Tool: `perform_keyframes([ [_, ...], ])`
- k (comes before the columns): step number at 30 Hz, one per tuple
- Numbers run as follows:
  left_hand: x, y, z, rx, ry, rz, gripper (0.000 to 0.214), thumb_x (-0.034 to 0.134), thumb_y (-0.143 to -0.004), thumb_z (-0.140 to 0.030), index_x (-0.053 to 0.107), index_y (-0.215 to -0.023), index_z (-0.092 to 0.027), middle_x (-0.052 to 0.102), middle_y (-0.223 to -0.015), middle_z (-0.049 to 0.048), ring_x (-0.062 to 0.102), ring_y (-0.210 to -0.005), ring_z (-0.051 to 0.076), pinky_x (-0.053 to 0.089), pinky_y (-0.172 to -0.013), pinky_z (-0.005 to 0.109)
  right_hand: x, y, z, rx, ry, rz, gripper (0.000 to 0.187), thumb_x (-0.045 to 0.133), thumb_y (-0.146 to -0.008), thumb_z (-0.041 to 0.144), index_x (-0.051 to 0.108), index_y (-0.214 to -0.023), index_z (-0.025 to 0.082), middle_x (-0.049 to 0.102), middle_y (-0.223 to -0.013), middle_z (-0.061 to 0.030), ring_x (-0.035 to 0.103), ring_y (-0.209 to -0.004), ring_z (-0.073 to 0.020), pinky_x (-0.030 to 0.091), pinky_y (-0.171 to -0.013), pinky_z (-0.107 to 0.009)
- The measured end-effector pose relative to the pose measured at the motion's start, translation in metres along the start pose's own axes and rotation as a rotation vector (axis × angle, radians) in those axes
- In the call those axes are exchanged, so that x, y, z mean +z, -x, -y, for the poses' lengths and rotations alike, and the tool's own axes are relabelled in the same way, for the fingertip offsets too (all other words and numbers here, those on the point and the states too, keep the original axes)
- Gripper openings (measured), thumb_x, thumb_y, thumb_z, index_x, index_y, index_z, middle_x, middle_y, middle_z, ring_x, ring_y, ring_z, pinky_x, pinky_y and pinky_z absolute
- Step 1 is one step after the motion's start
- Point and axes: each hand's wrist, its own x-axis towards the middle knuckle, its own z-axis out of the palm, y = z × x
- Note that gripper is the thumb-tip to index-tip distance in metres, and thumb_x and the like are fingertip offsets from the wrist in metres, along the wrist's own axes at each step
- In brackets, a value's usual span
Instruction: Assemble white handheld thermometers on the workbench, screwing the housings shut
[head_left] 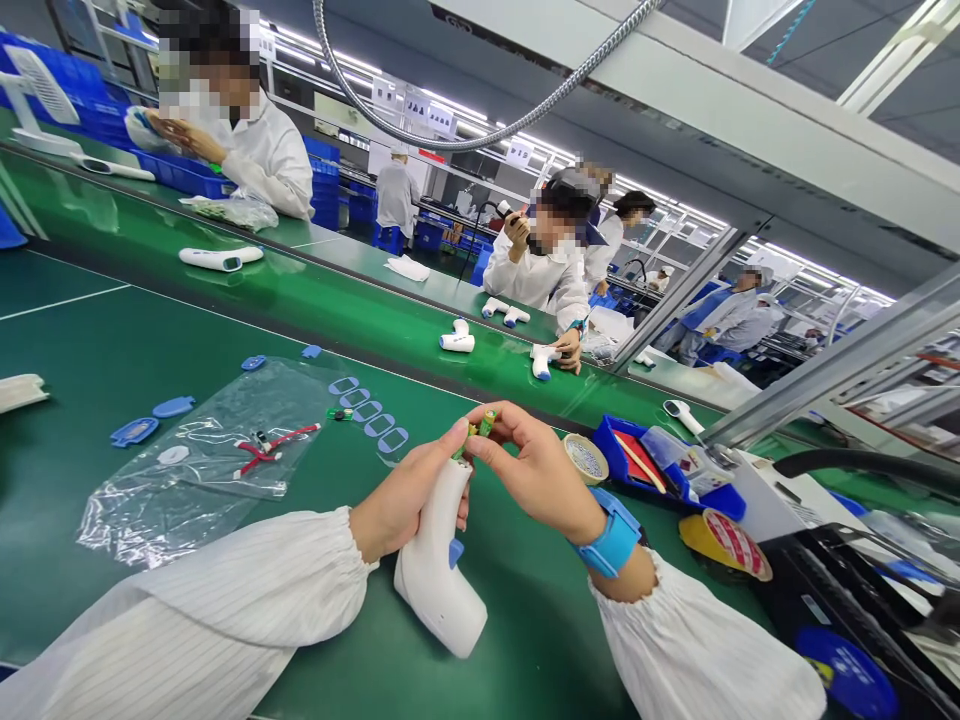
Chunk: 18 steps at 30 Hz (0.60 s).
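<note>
My left hand point(409, 492) is closed around the handle of a white gun-shaped thermometer housing point(439, 560), held above the green work surface point(90, 350). A blue trigger button shows on the housing's side. My right hand point(529, 462), with a blue wrist strap point(615, 535), pinches a small green circuit board point(484, 424) at the top of the housing. Both arms wear white striped sleeves.
A clear plastic bag point(217, 450) with red-wired parts lies to the left, with blue covers point(135, 430) and a row of blue oval rings point(367, 410) nearby. A blue tray point(660, 465), tape rolls point(585, 458) and a machine stand at the right. Other workers sit across the conveyor with white housings.
</note>
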Motion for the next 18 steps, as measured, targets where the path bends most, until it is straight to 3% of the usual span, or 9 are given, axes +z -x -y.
perform_keyframes([
  [4,0.002,0.003,-0.002,0.036,-0.018,0.018,0.048,0.057,-0.071,-0.064,0.054,-0.073,-0.017,0.051,-0.051,-0.0022,0.05,-0.043,0.011,0.047,-0.042,0.023,-0.003,0.004,0.007,0.009,0.05,0.013,0.014,0.056,-0.084,0.025,0.045,-0.093,0.022,0.064,-0.075,0.0031,0.055,-0.066,-0.0133,0.042,-0.061,-0.026],
  [9,0.0,0.003,-0.005,0.007,0.035,0.036,0.049,0.055,-0.071,-0.066,0.053,-0.07,-0.017,0.051,-0.052,-0.0015,0.049,-0.043,0.011,0.047,-0.042,0.023,-0.011,0.007,0.012,0.01,-0.014,-0.019,0.016,0.059,-0.083,0.032,0.055,-0.094,0.021,0.064,-0.08,0.0001,0.059,-0.074,-0.015,0.045,-0.067,-0.028],
  [12,-0.001,0.003,-0.004,0.007,0.017,0.05,0.05,0.054,-0.071,-0.067,0.053,-0.07,-0.017,0.051,-0.051,-0.0015,0.049,-0.042,0.011,0.047,-0.043,0.023,-0.018,0.009,0.015,0.046,0.042,0.041,0.02,0.061,-0.082,0.035,0.055,-0.096,0.021,0.063,-0.072,0.0018,0.057,-0.066,-0.0139,0.044,-0.061,-0.026],
  [18,-0.001,0.006,-0.006,0.018,-0.089,0.114,0.049,0.053,-0.072,-0.066,0.052,-0.073,-0.017,0.056,-0.054,0.0003,0.051,-0.042,0.011,0.046,-0.042,0.022,-0.026,0.01,0.024,-0.032,0.214,0.185,0.018,0.047,-0.09,0.031,0.06,-0.083,0.021,0.063,-0.079,0.0005,0.056,-0.072,-0.0139,0.043,-0.065,-0.026],
])
